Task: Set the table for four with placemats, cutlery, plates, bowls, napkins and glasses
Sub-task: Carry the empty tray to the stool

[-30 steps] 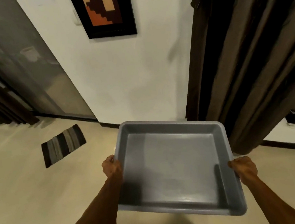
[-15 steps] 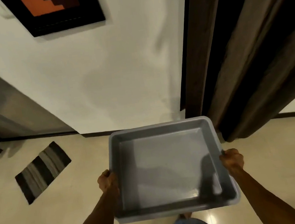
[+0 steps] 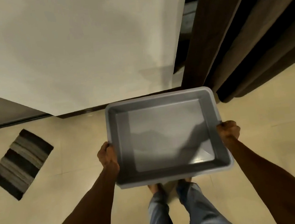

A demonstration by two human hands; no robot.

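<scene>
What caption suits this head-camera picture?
A person's left hand and right hand carry an empty grey tray over a tiled floor.

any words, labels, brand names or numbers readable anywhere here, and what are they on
None: no readable text shows in this view.
Grey plastic tray, gripped by the left hand and right hand: bare, with no label, brand or number visible.
Striped floor mat: only stripes, no writing.
Wall and dark curtain: plain, no sign.
</scene>
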